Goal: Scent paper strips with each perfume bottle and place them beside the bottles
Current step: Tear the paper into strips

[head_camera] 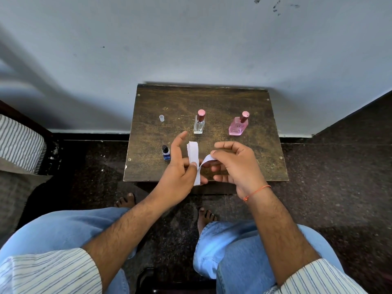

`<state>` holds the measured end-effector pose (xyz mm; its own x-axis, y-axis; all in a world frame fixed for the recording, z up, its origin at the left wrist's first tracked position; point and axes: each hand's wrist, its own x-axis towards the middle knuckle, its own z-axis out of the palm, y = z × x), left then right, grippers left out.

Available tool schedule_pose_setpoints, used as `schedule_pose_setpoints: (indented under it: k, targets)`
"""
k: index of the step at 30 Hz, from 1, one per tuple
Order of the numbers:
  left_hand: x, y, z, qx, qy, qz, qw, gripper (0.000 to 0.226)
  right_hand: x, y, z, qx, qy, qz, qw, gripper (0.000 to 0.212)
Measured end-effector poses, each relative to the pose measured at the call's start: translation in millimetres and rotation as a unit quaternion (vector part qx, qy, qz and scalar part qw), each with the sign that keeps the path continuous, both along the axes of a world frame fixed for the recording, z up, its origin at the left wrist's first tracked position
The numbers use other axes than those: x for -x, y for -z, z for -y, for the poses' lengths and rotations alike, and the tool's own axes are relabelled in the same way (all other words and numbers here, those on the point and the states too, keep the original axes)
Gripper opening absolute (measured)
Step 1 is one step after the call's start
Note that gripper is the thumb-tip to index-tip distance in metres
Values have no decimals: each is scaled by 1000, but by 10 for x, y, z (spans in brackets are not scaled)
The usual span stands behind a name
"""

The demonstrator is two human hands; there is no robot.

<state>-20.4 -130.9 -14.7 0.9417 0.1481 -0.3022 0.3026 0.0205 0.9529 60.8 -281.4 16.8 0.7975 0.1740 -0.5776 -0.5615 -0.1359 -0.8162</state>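
A small stack of white paper strips (193, 153) stands upright in my left hand (178, 168), pinched between thumb and fingers above the table's front. My right hand (235, 164) pinches the top end of one strip (206, 161) and bends it away from the stack. On the wooden table (233, 98) stand three bottles: a small dark blue one (166, 152) without a cap just left of my left hand, a clear one with a pink cap (199, 123) in the middle, and a pink one with a pink cap (239, 125) at the right.
A small clear cap (161, 118) lies on the table's left side. The table stands against a grey wall. A striped cushion (20, 143) is at the far left. My knees and bare feet are below the table's front edge.
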Motion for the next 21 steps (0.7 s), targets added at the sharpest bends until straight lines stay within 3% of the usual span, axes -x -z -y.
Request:
schedule_pose_setpoints:
  k: [1, 3, 6, 11, 15, 21]
  targets:
    - [4, -7, -5, 6, 2, 8, 1000, 73, -4, -8, 6, -7, -6, 11, 1000, 15]
    - [-9, -9, -5, 8, 4, 4, 1000, 55, -21, -26, 31, -13, -31, 29, 999, 11]
    - [-24, -59, 31, 38, 8, -59, 998, 34, -57, -38, 90, -23, -61, 38, 997, 10]
    - [-2, -180, 40, 147, 3, -94, 985, 44, -46, -85, 123, -9, -86, 103, 991, 25]
    - [-3, -178, 35, 188, 6, -86, 978, 43, -35, -93, 100, -1, -85, 161, 983, 22]
    - [14, -173, 46, 211, 34, -67, 975, 44, -48, -66, 89, 9, -56, 176, 983, 19]
